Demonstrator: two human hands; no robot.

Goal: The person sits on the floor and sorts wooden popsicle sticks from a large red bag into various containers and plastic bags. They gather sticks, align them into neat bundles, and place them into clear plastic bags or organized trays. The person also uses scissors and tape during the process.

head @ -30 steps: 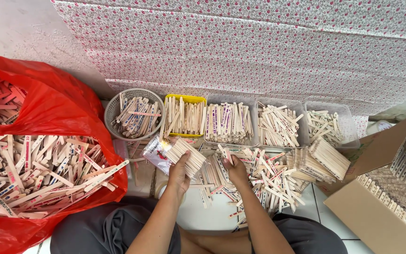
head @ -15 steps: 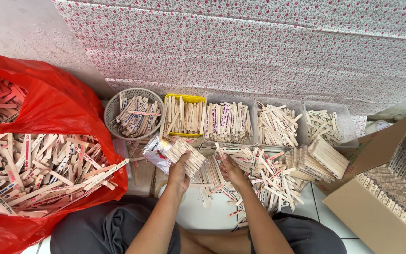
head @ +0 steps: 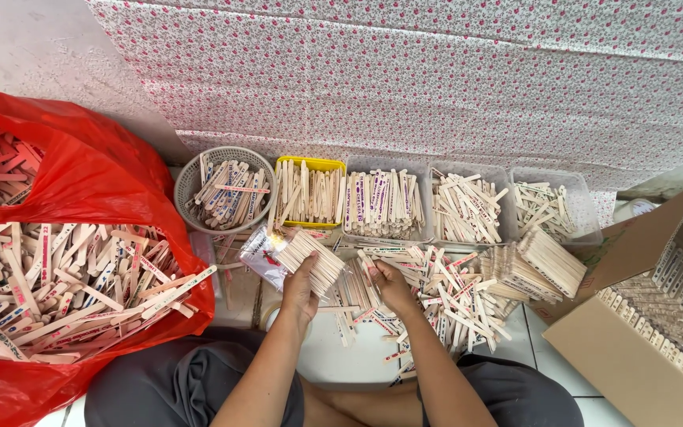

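Observation:
My left hand (head: 300,286) grips a thick bundle of flat wooden sticks (head: 311,259), held fanned above the floor. My right hand (head: 393,286) rests palm down on a loose pile of printed wooden sticks (head: 452,296) spread on the floor in front of me, fingers curled over a few of them. Whether it has lifted any is hidden. Two neat stacks of sticks (head: 543,265) lie at the pile's right edge.
A red plastic bag (head: 96,174) full of sticks fills the left. A round grey basket (head: 219,190), a yellow tray (head: 308,192) and three clear trays (head: 468,204) of sorted sticks line the floral cloth wall. A cardboard box (head: 642,340) of sticks stands right.
The left hand's bundle stays at about the same place. The right hand has shifted slightly left and down on the loose pile.

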